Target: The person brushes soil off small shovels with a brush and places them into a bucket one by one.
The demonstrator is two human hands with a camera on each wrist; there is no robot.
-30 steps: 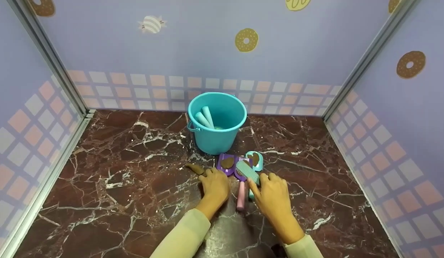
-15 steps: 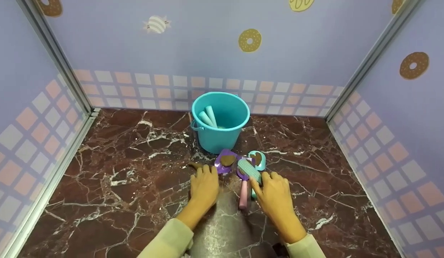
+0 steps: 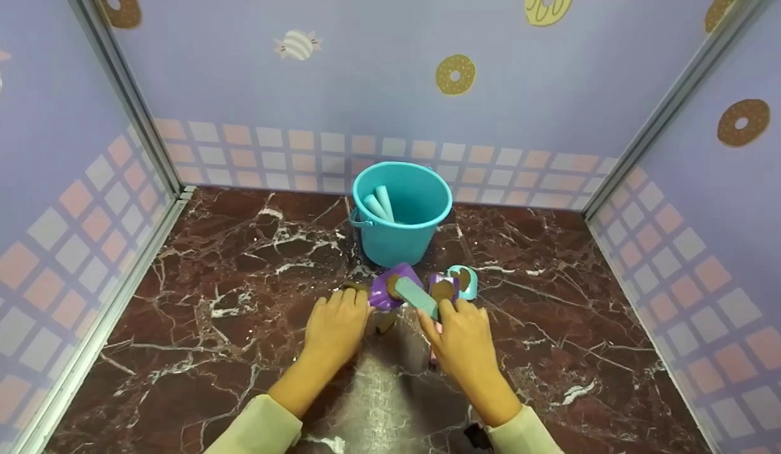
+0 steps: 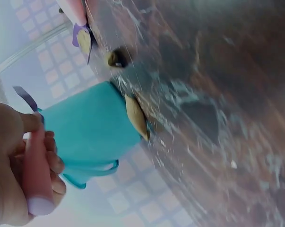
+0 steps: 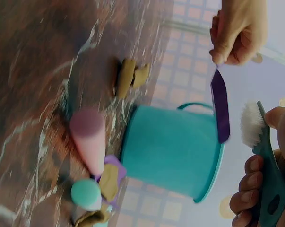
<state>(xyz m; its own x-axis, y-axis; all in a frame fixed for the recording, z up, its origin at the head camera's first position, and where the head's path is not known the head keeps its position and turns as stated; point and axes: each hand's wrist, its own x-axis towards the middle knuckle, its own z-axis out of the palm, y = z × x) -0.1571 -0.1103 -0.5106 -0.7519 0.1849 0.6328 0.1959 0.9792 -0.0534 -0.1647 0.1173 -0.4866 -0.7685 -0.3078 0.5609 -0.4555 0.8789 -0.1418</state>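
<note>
My left hand [image 3: 335,325] grips the pink handle [image 4: 37,175] of a small purple-bladed shovel [image 3: 403,274], raised above the dark marble surface. My right hand [image 3: 464,333] holds a teal scrub brush [image 5: 271,189] with white bristles, its head overlapping the shovel blade in the head view. A brown patch [image 3: 392,286] shows on that blade beside the brush. Lying to the right are a second purple shovel [image 3: 453,280] with a pink handle and a light-blue one [image 3: 471,287], each bearing brown matter. Below the raised shovel is a brown lump [image 3: 385,324].
Behind the hands stands a turquoise bucket [image 3: 397,244] with light-blue handles [image 3: 380,205] sticking up inside. A curved brown piece [image 4: 136,117] lies by its base. Patterned purple walls [image 3: 371,69] enclose the back and both sides.
My left hand has moved left and turned the raised shovel. The brush has swung leftward onto its blade, from over the second shovel. A brown lump now shows beneath.
</note>
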